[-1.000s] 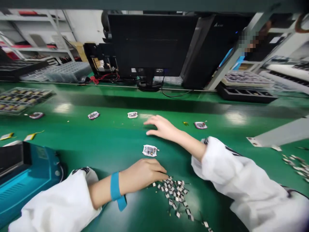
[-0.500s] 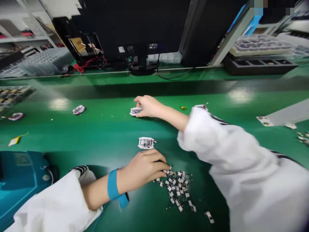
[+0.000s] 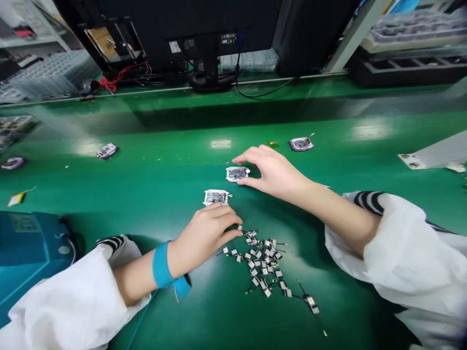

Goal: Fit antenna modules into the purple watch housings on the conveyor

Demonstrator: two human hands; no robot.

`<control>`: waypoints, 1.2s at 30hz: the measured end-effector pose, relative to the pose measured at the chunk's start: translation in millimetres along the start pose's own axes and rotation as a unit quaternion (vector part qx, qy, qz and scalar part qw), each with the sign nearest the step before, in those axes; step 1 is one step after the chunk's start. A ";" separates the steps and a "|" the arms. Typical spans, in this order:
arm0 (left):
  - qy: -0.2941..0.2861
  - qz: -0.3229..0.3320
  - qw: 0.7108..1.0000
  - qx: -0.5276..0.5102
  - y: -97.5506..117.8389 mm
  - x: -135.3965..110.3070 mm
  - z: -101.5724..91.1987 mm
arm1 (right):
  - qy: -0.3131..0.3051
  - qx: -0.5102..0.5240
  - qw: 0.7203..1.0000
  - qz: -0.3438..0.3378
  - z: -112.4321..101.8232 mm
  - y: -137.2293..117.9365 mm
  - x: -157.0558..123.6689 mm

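Observation:
My left hand [image 3: 207,236], with a blue wrist strap [image 3: 163,265], pinches a small silver-faced module [image 3: 240,227] between thumb and fingertips. Under and beside it lies a loose pile of similar modules [image 3: 264,265] with thin black leads. Just beyond my left fingers a white casing [image 3: 216,196] with a circuit board inside lies flat, partly covered by them. My right hand [image 3: 272,172] is open around a second white casing [image 3: 236,173] with a board. Its thumb is at the near edge, and the index finger is apart above the far side.
Purple-rimmed casings lie at the far right [image 3: 301,144] and far left [image 3: 107,150]. A yellow battery [image 3: 16,199] and a teal machine [image 3: 29,257] are at left. A monitor stand [image 3: 209,78] stands behind, and a white metal bracket [image 3: 430,155] juts in from the right.
My right hand has brought the white casing nearer, beside the other one, and its fingers have spread. My left fingers now pinch a module at the pile's edge. The view has tilted down.

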State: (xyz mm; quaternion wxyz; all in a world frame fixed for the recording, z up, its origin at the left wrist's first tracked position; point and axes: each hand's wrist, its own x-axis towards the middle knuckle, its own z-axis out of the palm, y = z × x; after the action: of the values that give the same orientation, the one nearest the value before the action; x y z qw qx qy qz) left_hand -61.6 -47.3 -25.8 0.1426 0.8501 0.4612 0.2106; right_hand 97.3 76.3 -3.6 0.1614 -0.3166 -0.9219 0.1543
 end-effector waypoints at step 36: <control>0.073 -0.022 0.979 0.192 -19.4 -3.6 -17.3 | 0.034 0.093 0.995 -0.033 43.7 -23.5 -22.3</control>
State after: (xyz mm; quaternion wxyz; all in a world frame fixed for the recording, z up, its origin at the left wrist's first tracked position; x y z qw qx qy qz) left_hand -85.9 -39.2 -20.0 -0.0524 0.8339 0.5204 0.1764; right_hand 84.2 36.5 -38.3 0.2263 -0.2745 -0.9076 0.2231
